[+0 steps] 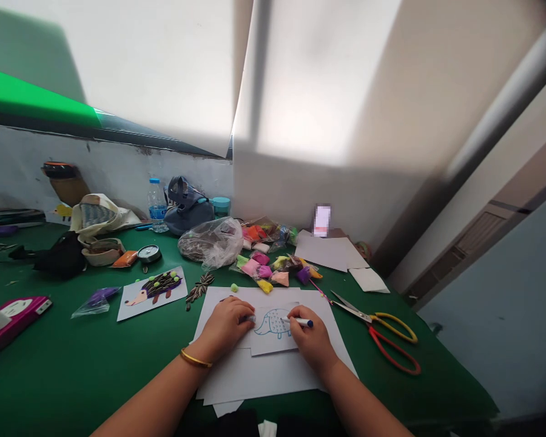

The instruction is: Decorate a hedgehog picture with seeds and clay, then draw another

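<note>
At ten o'clock from the card (270, 346), a hedgehog picture (139, 298) is laid on the worktop (95, 376). A small bluish item (250, 318) is pinched in the left hand's (225, 326) fingers. The card, drawn on in blue, is set on white sheets (230, 379); a marker (303, 322) is gripped by the right hand's (313, 341) fingers above it. Scissors (367, 318) are laid at three o'clock.

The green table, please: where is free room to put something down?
Widest: between pink case and left forearm, nearer than the decorated card. Smaller: beside the right forearm, nearer than the scissors. Crowded: far middle, with colourful packets and plastic bag.
</note>
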